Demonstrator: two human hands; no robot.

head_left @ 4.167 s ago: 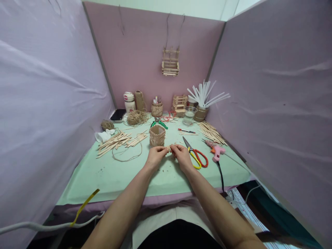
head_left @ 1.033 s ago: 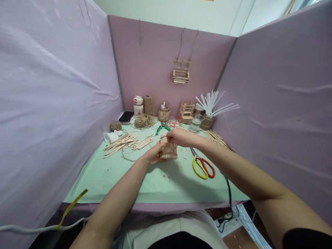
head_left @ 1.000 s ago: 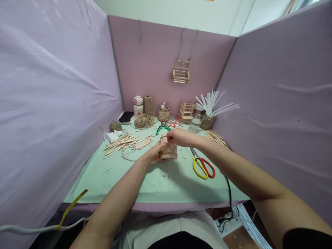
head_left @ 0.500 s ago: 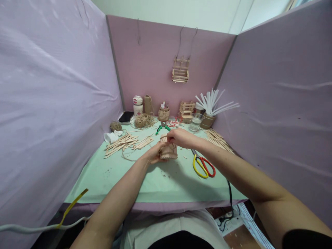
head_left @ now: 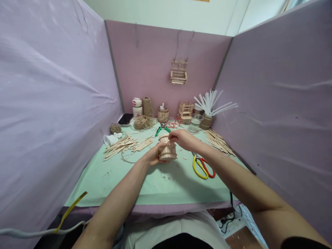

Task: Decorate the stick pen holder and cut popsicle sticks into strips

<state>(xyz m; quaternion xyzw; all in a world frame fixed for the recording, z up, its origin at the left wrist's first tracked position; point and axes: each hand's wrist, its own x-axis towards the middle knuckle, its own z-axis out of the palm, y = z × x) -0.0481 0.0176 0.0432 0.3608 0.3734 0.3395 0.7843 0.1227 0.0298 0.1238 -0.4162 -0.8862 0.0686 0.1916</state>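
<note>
A small round pot made of pale wooden pieces (head_left: 168, 152), with twine around it, stands tilted slightly near the middle of the green table. My left hand (head_left: 155, 155) is wrapped round its left side, the fingers partly hidden behind it. At the pot's upper right, my right hand (head_left: 180, 137) has its fingertips pinched together close to the rim; what they hold is too small to make out. A strand of twine (head_left: 126, 157) lies on the table left of my left hand.
Scissors with yellow and red handles (head_left: 203, 167) lie right of the pot, green-handled pliers (head_left: 163, 129) behind it. Wooden sticks (head_left: 120, 145) spread at left and right. At the back stand a water cup (head_left: 195, 122), a twine ball (head_left: 143, 121) and a pot of white strips (head_left: 207, 121).
My right hand has lifted slightly off the pot and shifted a little right, showing more of its rim. My left hand stays around the pot. The camera view has tilted slightly.
</note>
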